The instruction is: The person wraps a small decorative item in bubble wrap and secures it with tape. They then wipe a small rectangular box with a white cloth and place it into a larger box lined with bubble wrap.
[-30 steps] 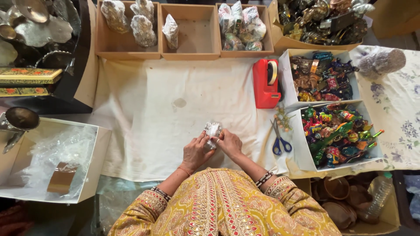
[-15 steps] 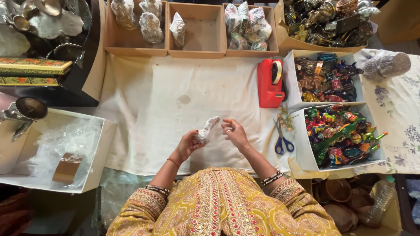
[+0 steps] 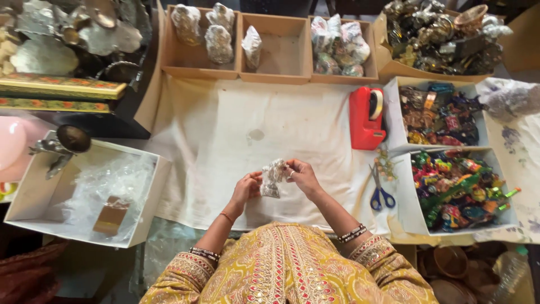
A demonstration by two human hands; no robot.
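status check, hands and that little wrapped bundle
Left hand and right hand both grip clear-wrapped bundle. Held above white cloth. Nothing in the way.

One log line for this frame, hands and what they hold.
left hand: holding clear-wrapped packet | right hand: pinching packet top | surface: white cloth | nearby: blue-handled scissors

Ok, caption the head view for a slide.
Both hands, left hand and right hand, hold a clear-wrapped packet over the white cloth.
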